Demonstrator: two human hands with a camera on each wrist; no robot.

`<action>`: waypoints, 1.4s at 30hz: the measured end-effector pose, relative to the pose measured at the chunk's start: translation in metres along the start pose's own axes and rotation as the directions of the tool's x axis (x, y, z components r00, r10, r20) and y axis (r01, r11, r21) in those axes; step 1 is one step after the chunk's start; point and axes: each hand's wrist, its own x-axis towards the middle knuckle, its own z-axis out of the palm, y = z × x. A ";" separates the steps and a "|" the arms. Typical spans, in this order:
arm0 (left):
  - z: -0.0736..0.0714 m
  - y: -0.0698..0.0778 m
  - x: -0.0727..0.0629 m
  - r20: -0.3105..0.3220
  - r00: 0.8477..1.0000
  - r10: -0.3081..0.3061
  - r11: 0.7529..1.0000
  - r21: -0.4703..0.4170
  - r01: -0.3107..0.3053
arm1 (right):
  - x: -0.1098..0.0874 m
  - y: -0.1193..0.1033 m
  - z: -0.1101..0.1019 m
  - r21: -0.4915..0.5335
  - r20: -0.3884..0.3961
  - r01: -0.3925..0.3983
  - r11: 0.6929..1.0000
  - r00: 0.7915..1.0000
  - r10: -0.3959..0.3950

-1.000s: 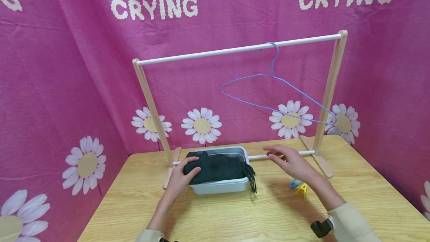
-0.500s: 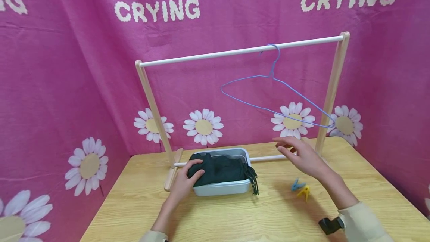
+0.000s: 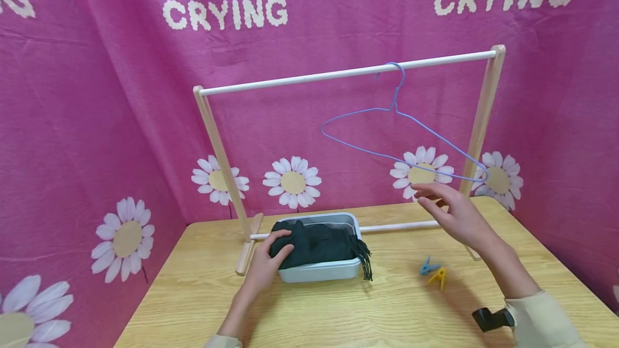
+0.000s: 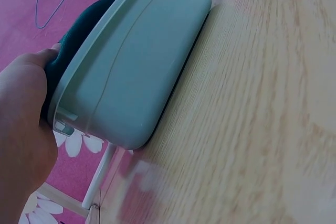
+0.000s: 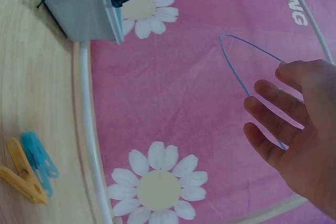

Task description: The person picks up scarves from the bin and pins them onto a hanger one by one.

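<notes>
In the head view, my left hand [image 3: 266, 262] holds the left end of a folded dark green scarf [image 3: 314, 243], its thumb and index finger spread over the cloth. The other fingers are mostly hidden. The scarf lies in a pale blue-grey tub [image 3: 321, 273], black-looking fringe hanging over the right rim. My right hand [image 3: 456, 214] hovers in the air beneath the right end of a blue wire hanger [image 3: 367, 152], fingers loosely bent and holding nothing. In the right wrist view, part of the hanger [image 5: 236, 74] passes behind the fingers; contact is not apparent.
The hanger's hook sits over the white top rod [image 3: 300, 78] of a wooden-post rack. Blue [image 3: 427, 266] and yellow [image 3: 438, 278] clothes pegs lie on the wooden table [image 3: 338, 316], right of the tub. Behind hangs a pink daisy cloth [image 3: 309, 26].
My right hand has risen and moved right, from above the rack's lower rod toward the hanger. The left hand stays on the scarf. The view shifts slightly.
</notes>
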 end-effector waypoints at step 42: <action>0.000 0.000 -0.002 0.000 1.000 0.003 1.000 -0.025 -0.003 | 0.004 0.033 -0.054 -0.321 -0.245 0.055 0.946 0.960 -0.139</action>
